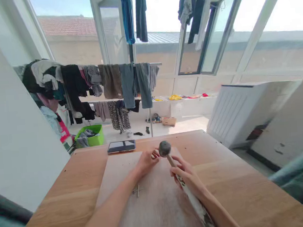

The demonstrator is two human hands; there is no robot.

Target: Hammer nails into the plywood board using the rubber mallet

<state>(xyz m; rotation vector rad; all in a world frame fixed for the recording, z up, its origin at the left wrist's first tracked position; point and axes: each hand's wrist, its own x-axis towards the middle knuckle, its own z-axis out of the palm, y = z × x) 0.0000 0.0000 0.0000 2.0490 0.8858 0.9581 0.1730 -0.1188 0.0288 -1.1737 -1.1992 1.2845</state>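
Observation:
My right hand (186,175) is closed round the wooden handle of a hammer (165,149), whose round grey head is raised just above the far end of a pale board (159,204). My left hand (146,161) rests on the board right beside the hammer head, fingers pinched together on something too small to make out. A few small metal nails (137,190) lie on the board near my left forearm.
The board lies on a wooden table (76,190). A dark phone (121,146) sits at the table's far edge. Beyond are a rack of hanging clothes (111,81), a green laundry basket (91,135), a white cabinet (236,109) and open windows.

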